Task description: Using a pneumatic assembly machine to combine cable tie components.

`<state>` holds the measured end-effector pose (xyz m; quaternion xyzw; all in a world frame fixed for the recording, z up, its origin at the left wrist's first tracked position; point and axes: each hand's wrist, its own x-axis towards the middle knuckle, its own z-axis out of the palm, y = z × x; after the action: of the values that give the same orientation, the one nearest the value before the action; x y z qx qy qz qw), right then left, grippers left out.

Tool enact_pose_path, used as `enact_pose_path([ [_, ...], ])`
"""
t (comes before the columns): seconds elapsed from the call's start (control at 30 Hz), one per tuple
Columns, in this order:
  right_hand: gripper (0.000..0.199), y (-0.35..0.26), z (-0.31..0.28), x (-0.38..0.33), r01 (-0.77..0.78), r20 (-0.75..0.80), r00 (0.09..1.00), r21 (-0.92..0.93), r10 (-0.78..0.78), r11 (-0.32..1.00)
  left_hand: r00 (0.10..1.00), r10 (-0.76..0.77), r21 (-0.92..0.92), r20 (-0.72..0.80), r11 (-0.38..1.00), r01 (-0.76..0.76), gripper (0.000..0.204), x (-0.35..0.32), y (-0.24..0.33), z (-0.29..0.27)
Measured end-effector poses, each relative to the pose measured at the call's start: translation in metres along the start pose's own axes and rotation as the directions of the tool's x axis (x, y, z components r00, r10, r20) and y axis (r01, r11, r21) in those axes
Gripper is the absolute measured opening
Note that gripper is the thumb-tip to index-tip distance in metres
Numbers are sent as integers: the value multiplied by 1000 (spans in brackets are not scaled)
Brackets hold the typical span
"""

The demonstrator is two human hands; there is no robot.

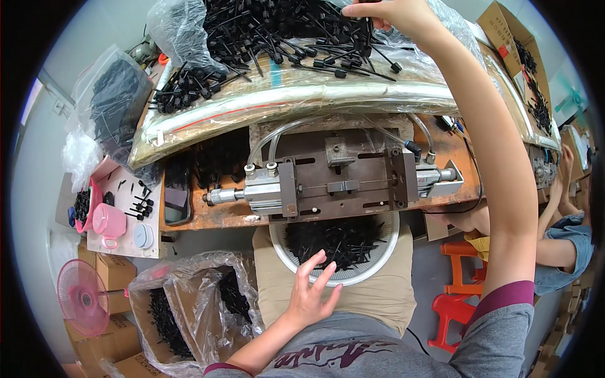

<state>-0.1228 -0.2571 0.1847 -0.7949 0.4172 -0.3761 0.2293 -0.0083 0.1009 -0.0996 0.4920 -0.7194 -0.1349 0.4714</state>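
My left hand [309,296] is open, its fingers spread at the near rim of a white basin [277,252] on my lap. Thin black plastic parts [334,242] fill the basin. My right hand [394,14], partly cut off by the upper edge, reaches over a large heap of black stemmed plastic parts [271,38]. Its fingers are closed on what looks like one black stemmed part [369,28]. Between basin and heap sits a metal clamping fixture [343,183] with pneumatic cylinders at both ends. A small metal block [342,186] stands at its middle.
Clear air hoses [274,142] arch over the fixture. A phone [178,195] lies left of it. Lower left are a plastic-lined carton [195,315] of black parts and a pink fan [82,296]. Red stools [450,315] and another person's arm [554,195] are at right.
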Motion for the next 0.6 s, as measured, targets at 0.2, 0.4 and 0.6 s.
enact_pose_path([
  [0.2, 35, 7, 35, 6, 347, 295, 927, -438, -232, 830, 998, -4, -19, 60, 1000, 5, 56, 23, 11, -4],
  [0.4, 26, -6, 41, 3, 258, 400, 915, -487, -49, 834, 994, 94, -361, 49, 930, -70, 37, 82, 40, -49],
  [0.6, 24, -2, 27, 4, 138, 105, 987, -219, -118, 966, 989, 143, -398, 41, 910, -115, 30, 84, 44, -56],
])
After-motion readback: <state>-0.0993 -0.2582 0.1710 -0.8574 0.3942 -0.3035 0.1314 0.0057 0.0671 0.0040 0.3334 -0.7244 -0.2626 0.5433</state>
